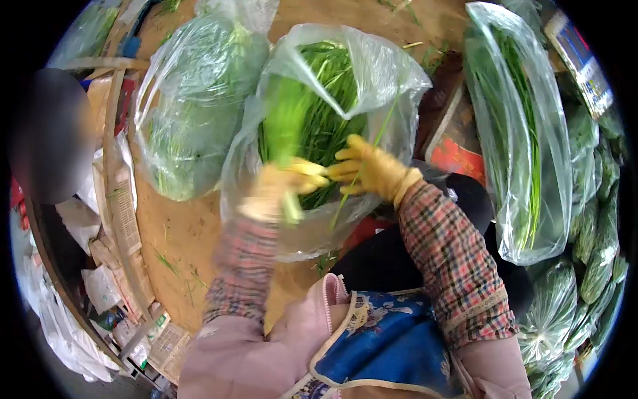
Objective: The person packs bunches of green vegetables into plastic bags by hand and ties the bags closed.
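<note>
My left hand (278, 188), in a yellow glove and smeared by motion, grips a bunch of garlic chives (286, 126) that stands up from it, pale ends below. Just to its right is my right hand (372, 169), also gloved in yellow. Its fingers are bent around one long thin chive stalk (383, 124), which runs slantwise past the hand, and the two hands' fingertips almost meet. Under both hands lies an open clear plastic bag (392, 66) with more loose chives (335, 73) inside.
A full plastic bag of greens (199, 106) lies to the left on the brown tabletop (176, 233). A long bag of green stalks (525, 133) is at the right, with several bagged greens (551, 306) beyond. Another person's blurred head (53, 133) is at far left.
</note>
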Available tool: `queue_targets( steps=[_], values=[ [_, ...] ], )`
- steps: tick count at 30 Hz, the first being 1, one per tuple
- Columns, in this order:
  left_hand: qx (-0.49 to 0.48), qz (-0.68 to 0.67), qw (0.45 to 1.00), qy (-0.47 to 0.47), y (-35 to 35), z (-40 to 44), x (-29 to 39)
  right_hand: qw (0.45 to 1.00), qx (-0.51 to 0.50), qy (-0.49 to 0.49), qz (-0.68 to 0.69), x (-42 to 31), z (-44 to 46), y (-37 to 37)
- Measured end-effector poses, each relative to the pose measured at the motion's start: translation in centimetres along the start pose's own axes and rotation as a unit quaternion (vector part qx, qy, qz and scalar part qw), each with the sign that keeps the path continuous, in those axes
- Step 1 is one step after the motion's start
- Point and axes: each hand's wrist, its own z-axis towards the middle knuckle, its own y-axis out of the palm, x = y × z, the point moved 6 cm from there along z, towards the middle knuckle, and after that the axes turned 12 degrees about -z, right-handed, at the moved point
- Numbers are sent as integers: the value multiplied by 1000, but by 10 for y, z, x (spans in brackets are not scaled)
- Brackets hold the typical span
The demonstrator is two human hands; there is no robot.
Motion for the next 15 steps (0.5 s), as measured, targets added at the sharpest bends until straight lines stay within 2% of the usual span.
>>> queue_targets(
  steps=[1,2,3,4,5,6,7,8,9,10,11,13,15],
  values=[
    [-16,-89,995,37,-1,32,-54,997,18,-40,-61,9,7,10],
    [-10,33,998,57,15,41,-67,980,14,-80,-180,2,-8,21],
    [0,154,985,77,31,49,-79,968,54,-92,-229,4,0,2],
    [25,465,883,65,64,38,-51,950,99,-105,-276,4,8,-14],
    [-29,199,980,0,54,37,-63,954,197,-55,-220,-10,-11,-18],
    [-82,-85,991,-66,38,37,-77,974,207,-82,-48,-7,-12,-29],
    [-10,-26,998,-55,-17,55,-82,967,234,-99,-22,-12,-13,-36],
    [194,233,953,17,-111,66,-98,959,259,-115,7,-17,-11,-42],
    [273,495,824,35,-206,64,-116,959,260,-112,10,-19,-7,-44],
    [345,548,762,-5,-230,41,-95,956,269,-121,0,-21,-5,-45],
    [381,555,739,-35,-241,21,-77,952,278,-127,-9,-21,-5,-46],
    [389,574,716,-86,-266,7,-68,954,278,-114,-16,-21,-3,-37],
    [358,619,683,-149,-273,15,-72,959,262,-103,-31,-24,-1,-30]
  ],
)
